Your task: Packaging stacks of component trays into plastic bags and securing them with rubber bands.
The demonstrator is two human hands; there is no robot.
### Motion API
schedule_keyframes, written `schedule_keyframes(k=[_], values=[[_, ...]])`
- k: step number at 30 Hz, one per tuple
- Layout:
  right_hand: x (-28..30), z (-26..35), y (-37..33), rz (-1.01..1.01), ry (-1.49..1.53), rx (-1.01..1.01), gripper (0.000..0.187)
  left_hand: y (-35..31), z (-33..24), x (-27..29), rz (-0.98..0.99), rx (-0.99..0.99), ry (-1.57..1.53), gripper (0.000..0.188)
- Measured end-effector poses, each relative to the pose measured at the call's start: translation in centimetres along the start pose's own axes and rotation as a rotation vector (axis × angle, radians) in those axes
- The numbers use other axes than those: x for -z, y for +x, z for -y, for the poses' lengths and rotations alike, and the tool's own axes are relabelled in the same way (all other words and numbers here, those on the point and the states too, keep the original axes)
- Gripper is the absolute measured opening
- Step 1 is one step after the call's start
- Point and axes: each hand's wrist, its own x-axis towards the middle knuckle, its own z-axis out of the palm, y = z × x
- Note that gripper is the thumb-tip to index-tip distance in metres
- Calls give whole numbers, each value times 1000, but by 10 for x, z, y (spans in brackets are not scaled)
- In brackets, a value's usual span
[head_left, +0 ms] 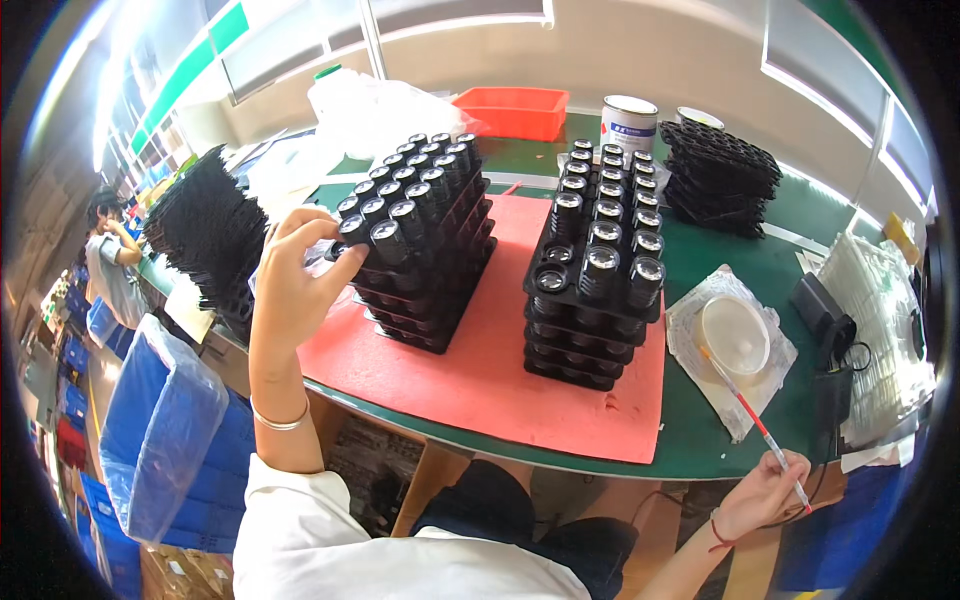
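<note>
On the left of the red mat stands a stack of black trays (440, 290), its top filled with short black cylinders (385, 240) that have shiny, glassy ends. At its near left corner my left hand (300, 260) is closed, thumb and fingers pinching a small black cylinder partly hidden by them. A second tray stack (575, 340) on the right holds more of these cylinders, with open sockets at its near left corner. Low on the right, my right hand (762, 490) grips a thin red-handled brush (752, 415). The brush tip lies over a round whitish dish (736, 335).
Under the stacks lies a red mat (480, 400) on a green table (690, 430). Behind are a red bin (512, 112), a white can (629, 122) and piled black trays (720, 180). More black trays (205, 240) lean at left, beside blue crates (165, 430). Another person (115, 260) is far left.
</note>
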Motion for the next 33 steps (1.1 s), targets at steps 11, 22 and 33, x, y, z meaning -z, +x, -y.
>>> schedule_keyframes(k=[11,22,33], values=[[-4,3,-1,-29,39,-44,32,3,-6,-2,-21,31,33,25],[-7,6,-1,-15,80,-69,29,10,-6,4,25,26,113,24],[-8,3,-1,23,64,-69,29,14,-1,8,91,7,49,26]])
